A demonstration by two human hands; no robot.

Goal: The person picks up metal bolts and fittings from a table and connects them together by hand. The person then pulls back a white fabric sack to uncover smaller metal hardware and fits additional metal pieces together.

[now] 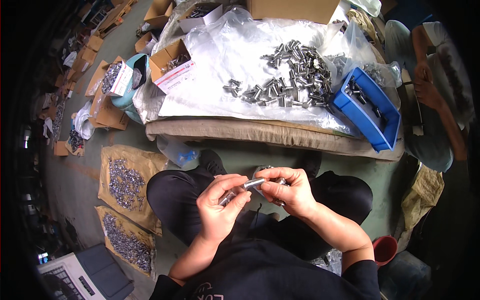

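Above my lap, both hands meet around a shiny, cylindrical metal bolt [254, 183]. My left hand [220, 206] is closed, with the bolt's left end at its thumb and fingertips and another metal piece [226, 199] lying along its fingers. My right hand [294, 194] pinches the bolt's right end. More metal pieces [282, 182] show between the right fingers; their full shape is hidden. Ahead, a pile of similar metal bolts [295, 75] lies on white plastic sheeting [215, 65] over a low padded table.
At the table's right edge, a blue plastic bin [370, 117] holds several dark bolts. Open cardboard boxes [172, 70] of metal parts stand on the left. Yellowish sacks [111, 192] bearing small parts lie on the floor. A red bucket [385, 250] stands at right; another person [430, 92] sits beyond the bin.
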